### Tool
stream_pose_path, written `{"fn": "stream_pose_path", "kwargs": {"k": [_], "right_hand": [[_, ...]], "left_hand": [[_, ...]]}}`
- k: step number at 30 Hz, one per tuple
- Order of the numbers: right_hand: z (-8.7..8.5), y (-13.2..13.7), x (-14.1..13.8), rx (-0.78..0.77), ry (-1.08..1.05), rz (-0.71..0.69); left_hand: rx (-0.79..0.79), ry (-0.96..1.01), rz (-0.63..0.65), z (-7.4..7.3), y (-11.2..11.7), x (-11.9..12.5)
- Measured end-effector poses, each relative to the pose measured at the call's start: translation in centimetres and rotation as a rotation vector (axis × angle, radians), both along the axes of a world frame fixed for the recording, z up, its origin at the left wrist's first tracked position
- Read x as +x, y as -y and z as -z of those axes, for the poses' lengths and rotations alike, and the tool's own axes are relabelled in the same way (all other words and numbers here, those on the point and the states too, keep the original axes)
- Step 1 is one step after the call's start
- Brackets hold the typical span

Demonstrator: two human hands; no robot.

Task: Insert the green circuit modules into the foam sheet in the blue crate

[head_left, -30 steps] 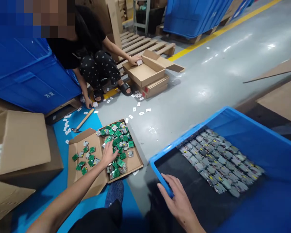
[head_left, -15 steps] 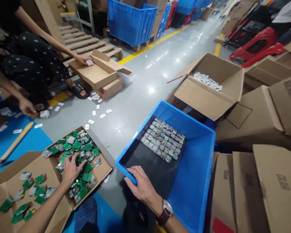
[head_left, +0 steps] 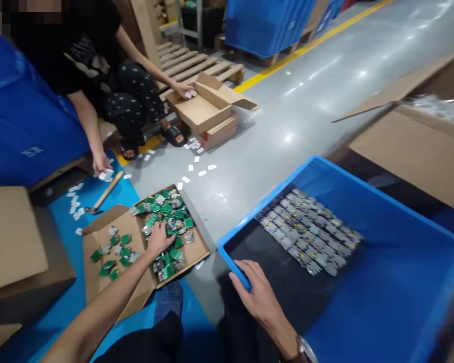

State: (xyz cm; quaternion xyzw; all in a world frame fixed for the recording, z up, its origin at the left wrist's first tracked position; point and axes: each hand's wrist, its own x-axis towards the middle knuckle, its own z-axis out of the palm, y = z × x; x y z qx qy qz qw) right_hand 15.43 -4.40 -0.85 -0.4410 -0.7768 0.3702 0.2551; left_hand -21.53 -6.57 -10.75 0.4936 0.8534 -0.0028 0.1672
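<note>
My left hand (head_left: 159,238) lay spread, fingers loose, on the green boards (head_left: 166,222) in the cardboard tray (head_left: 201,248). My right hand (head_left: 258,292) curled over the blue crate (head_left: 234,269) rim.

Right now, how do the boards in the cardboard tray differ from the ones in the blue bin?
The boards in the cardboard tray show green and lie in a loose jumbled heap; the boards in the blue bin look grey and sit in neat flat rows. The left hand rests on the tray's heap; the right hand grips the blue bin at its rim, off its boards. Both lots are small boards of similar size.
</note>
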Motion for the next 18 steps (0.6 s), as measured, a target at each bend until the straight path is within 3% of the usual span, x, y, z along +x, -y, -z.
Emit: {"fn": "stream_pose_path", "kwargs": {"k": [7,14,18], "right_hand": [[0.9,-0.2,0.1,0.068,-0.010,-0.015],[0.9,-0.4,-0.2,0.083,-0.007,-0.023],[0.7,-0.4,-0.2,0.093,-0.005,-0.025]], "left_hand": [[0.052,0.018,-0.106,1.6,-1.6,-0.1],[0.179,0.200,-0.086,1.5,0.4,0.4],[0.257,0.344,-0.136,1.3,0.1,0.4]]}}
